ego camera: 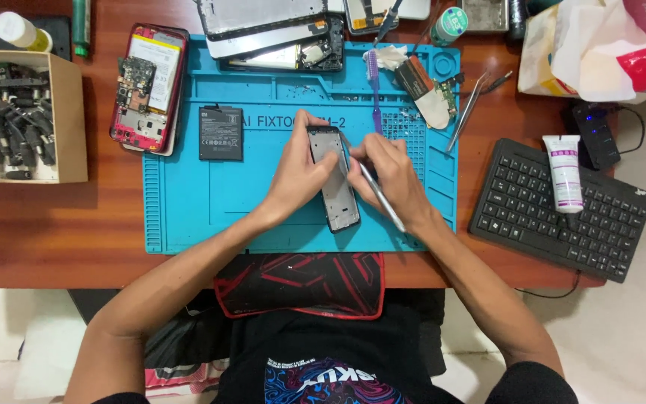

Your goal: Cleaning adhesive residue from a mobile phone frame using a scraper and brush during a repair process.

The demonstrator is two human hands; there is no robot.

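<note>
Both forearms reach up from the lower edge to the middle of the blue work mat point(188, 209), where the hands meet over a dark phone frame point(336, 191). This frame lies lengthwise on the mat, its lower end free and its upper part under the fingers. The left hand point(304, 168) is closed on the frame and presses it from the left side, with the thumb on its face. The right hand point(392, 173) is closed around a thin metal tool point(377, 193), held like a pen, and its tip seems to touch the right edge of the frame near the top; the exact contact point is hidden by the fingers.

To do this work well, I think the left hand should keep the frame flat and firm on the mat, while the tool moves with light pressure along the edge, so it does not slip toward the thumb. A loose black battery point(220, 133) lies just to the left, and tweezers point(469, 111) rest on the mat's right part.
</note>
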